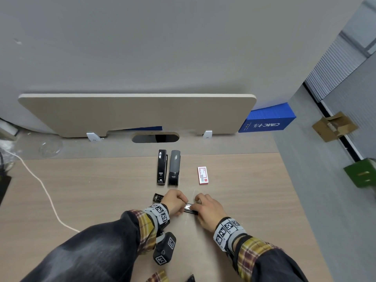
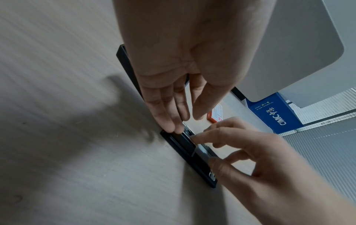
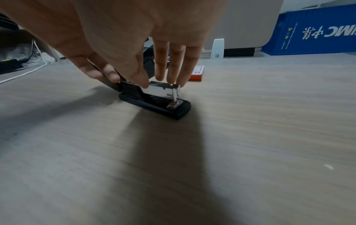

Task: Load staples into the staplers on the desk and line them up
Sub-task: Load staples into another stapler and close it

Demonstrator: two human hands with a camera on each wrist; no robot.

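Open stapler showing glossy black plastic base, bright bare-metal staple channel catching light. Desk displaying matt pale wood-grain laminate. Staple box looking like smooth printed card. Plaid cloth cuffs appearing soft, woven.

An office workstation: a wood-grain laminate desk with an oval cable cutout at its back edge and a beige privacy panel clipped on by white brackets. Staplers and a box of staples lie on it; grey carpet and a cardboard box show beside it.
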